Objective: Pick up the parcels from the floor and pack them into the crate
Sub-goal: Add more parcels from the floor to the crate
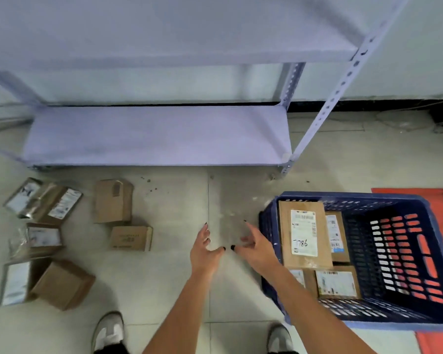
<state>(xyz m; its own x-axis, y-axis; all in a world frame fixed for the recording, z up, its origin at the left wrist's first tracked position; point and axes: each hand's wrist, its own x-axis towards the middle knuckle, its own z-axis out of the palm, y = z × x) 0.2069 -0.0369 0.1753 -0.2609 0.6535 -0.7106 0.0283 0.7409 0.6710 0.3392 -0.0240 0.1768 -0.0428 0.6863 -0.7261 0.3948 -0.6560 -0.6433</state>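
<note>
Cardboard parcels (113, 201) lie scattered on the floor (179, 277) at our left, some brown boxes, some with white labels, just below the shelf (154, 135). Our left hand (205, 251) and right hand (253, 249) hover over bare tile between the parcels and the crate (271, 226), both spread and empty, thumbs nearly meeting. Our right forearm crosses the crate's near corner. Inside the blue crate we see several labelled parcels packed against its left wall; one label (303, 233) reads 7786. Our shoes (108, 330) show below.
</note>
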